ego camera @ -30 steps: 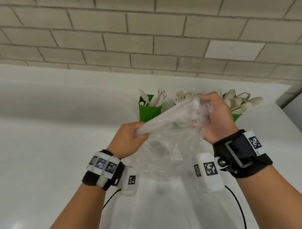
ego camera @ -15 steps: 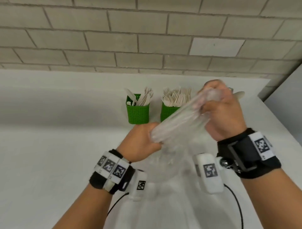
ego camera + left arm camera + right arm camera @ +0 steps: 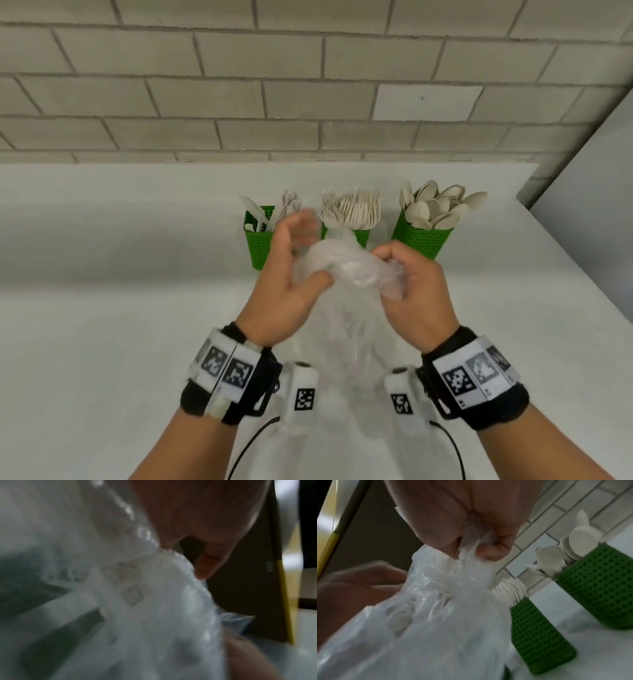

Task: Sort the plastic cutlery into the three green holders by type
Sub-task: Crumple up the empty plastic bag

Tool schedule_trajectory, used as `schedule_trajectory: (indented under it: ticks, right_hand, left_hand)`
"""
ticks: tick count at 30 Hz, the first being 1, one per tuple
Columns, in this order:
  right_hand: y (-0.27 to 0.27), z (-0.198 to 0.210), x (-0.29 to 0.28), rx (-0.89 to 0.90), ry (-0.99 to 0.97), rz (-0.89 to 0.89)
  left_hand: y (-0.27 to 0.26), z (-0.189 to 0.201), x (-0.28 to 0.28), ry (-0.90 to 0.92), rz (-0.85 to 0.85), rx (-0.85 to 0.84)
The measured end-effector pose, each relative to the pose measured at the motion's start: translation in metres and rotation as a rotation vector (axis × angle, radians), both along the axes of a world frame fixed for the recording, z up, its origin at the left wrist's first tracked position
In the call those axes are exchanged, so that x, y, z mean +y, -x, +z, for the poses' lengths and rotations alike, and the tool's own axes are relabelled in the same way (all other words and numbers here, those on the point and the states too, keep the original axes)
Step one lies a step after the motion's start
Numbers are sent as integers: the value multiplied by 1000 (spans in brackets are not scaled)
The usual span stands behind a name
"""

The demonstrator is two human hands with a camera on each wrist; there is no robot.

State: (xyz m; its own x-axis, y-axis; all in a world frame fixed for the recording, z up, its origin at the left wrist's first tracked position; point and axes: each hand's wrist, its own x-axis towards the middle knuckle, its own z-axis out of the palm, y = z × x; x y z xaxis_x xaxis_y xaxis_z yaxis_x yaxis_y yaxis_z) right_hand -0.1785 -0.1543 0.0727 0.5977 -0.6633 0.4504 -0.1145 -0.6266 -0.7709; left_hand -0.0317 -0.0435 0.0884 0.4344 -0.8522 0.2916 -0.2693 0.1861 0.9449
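Above counter (image 3: 120, 308), right hand (image 3: 416, 291) grip pinches clear plastic bag (image 3: 346, 263); left hand (image 3: 284, 284) grip open, fingers spread beside bag; three green holders (image 3: 421, 240) behind.

Grey brick wall (image 3: 260, 102), white counter (image 3: 102, 308)

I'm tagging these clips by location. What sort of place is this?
Probably a canteen or break-room serving counter, though that is a guess: a plain white counter against a painted block wall, with three green holders of disposable cutlery, sorted into knives, forks and spoons.
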Motion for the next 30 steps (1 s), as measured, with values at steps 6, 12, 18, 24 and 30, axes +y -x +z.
schedule_trajectory:
  ticks: [6,12,18,24,30]
  right_hand:
    - [-9,37,16,-161,-360,310]
    - [-6,26,33,325,375,385]
    - [-22,18,14,229,644,450]
    - [-24,29,-14,-43,291,249]
    - [-46,44,-7,-209,-325,240]
  left_hand:
    - [13,-11,-9,75,-127,-133]
    - [14,2,-18,-54,222,575]
    - [16,7,-14,-46,-295,1364]
    - [12,-8,-5,-31,-79,454]
    - [32,6,-20,117,-101,-74]
